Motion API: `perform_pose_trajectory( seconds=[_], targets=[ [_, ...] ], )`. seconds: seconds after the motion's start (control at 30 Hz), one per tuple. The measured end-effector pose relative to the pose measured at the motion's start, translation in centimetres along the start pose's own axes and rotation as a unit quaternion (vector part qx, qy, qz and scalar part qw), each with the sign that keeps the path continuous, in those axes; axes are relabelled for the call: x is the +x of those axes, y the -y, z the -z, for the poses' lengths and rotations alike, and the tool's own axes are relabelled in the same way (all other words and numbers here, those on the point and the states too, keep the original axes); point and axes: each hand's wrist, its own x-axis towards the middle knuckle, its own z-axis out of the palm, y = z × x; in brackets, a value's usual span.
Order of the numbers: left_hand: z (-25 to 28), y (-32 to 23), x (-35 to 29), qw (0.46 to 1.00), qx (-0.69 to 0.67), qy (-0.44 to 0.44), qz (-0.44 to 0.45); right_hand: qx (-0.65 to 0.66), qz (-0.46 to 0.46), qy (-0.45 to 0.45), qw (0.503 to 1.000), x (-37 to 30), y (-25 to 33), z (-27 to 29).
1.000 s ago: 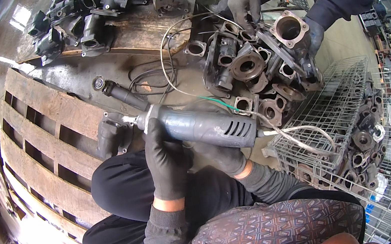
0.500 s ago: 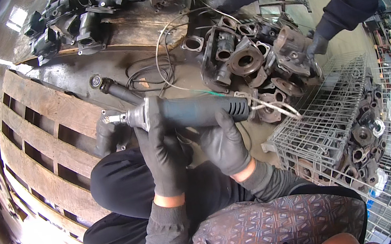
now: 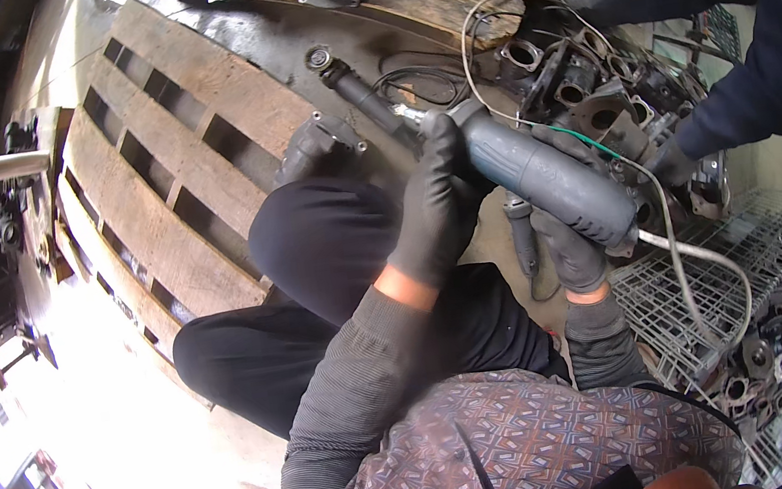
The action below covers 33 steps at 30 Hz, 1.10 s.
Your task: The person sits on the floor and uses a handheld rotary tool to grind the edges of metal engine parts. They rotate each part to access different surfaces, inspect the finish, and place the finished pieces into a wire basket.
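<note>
While gripped, grinder point(image 3: 543, 176) nose points upper-left

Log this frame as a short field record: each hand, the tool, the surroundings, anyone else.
left hand: gloved left hand wrapped around the front of the grey power tool
right hand: gloved right hand under the tool's rear end
tool: tilted, nose up-left, pale cable trailing from the back
nearby: wooden pallet; dark cast metal parts; wire basket
other person: dark-sleeved arm reaching into the parts
</note>
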Motion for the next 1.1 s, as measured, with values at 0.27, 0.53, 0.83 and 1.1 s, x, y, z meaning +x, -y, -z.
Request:
perform_pose_trajectory(
  seconds=[0.27, 0.53, 0.83, 1.1],
  targets=[
    [1.6, 0.0, 0.1, 0.994, -0.030, 0.039, -0.099, 0.349, -0.113, -0.098, 0.925, -3.0, 0.2, -2.6],
    [2.2, -0.3, -1.3, 0.981, 0.155, 0.069, -0.093, 0.090, -0.057, -0.030, 0.994, -3.5, 1.4, -0.8],
    [2.0, -0.7, -1.8, 0.971, 0.216, -0.031, -0.094, -0.215, 0.063, 0.122, 0.967, -4.5, 0.0, 1.2],
    [4.7, -0.9, -0.2, 0.991, 0.047, -0.032, -0.121, 0.197, -0.196, -0.120, 0.953, -4.2, -0.3, -4.7]
  ],
)
